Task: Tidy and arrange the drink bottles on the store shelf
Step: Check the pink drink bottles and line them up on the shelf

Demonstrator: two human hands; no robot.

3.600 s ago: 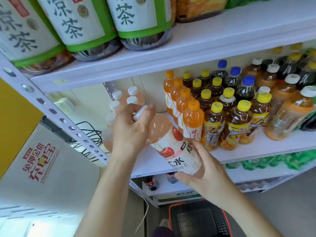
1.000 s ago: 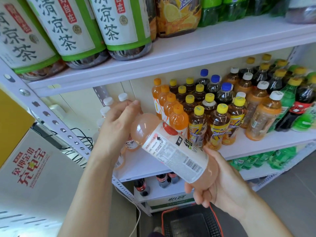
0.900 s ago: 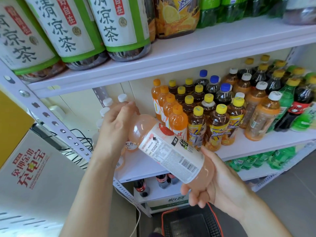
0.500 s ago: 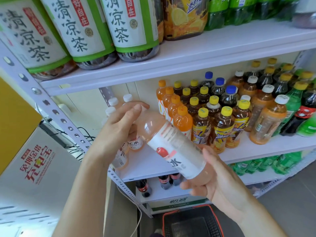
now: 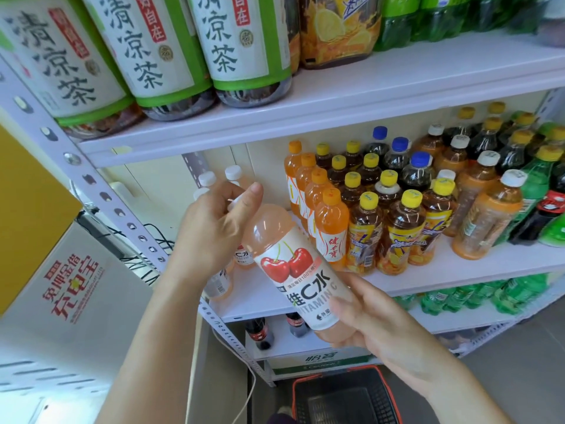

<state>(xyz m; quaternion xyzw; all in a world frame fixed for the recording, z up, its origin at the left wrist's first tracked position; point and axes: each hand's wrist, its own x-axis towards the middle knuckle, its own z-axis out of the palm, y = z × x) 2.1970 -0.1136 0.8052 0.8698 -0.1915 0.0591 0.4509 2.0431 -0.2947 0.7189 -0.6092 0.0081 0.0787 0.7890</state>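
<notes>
The left hand (image 5: 211, 231) is pinching the cap end of the tilted pale pink plastic cherry-label bottle (image 5: 295, 270), and the right hand (image 5: 367, 319) is gripping its base. Its long axis is pointing at matching white-capped bottles (image 5: 234, 174) just beyond the left fingers.

Head-worn camera faces the shelf (image 5: 443, 275) from close.

I've got bare white shelf board (image 5: 244, 301) just left of the row of orange-capped orange plastic bottles (image 5: 331, 228), room to pass. Farther left, white-capped pale pink bottles (image 5: 207, 179) block. Above the row, the white upper shelf (image 5: 336, 96) caps headroom.
</notes>
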